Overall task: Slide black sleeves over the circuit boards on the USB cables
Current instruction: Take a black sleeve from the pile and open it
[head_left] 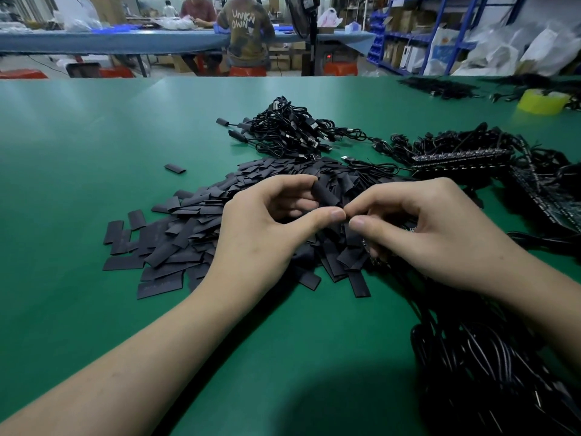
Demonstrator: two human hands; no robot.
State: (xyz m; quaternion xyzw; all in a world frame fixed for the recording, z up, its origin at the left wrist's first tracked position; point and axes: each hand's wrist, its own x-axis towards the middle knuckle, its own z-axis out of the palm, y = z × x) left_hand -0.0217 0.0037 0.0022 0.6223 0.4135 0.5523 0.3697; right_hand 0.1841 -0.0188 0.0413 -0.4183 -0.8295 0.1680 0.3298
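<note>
Fingers: left hand (267,228) thumb + forefinger pinch one black sleeve (325,195), held tilted above the pile; right hand (418,228) thumb tip nearly meets left thumb, fingers curled shut on sth small & dark at the sleeve's lower end, can't tell if it's the board or cable.

L to R on the green table (78,184): bare mat at far left, one stray sleeve (175,168) lying apart, then the big heap of flat sleeves (176,234) spreading under both hands. Behind the heap, a bundle of USB cables (292,129), a few w/ sleeves already on, sticking out left. Right of that, tangled cables w/ a strip of circuit boards (462,157). Near right, a thick coil of black cable (490,366) by the right forearm. Far right corner: yellow tape roll (542,100).

Room beyond: long blue bench (110,40) w/ people seated at it, floor fan (303,14), blue shelving (408,33) holding boxes + bins; white bags (518,55) at far right.
</note>
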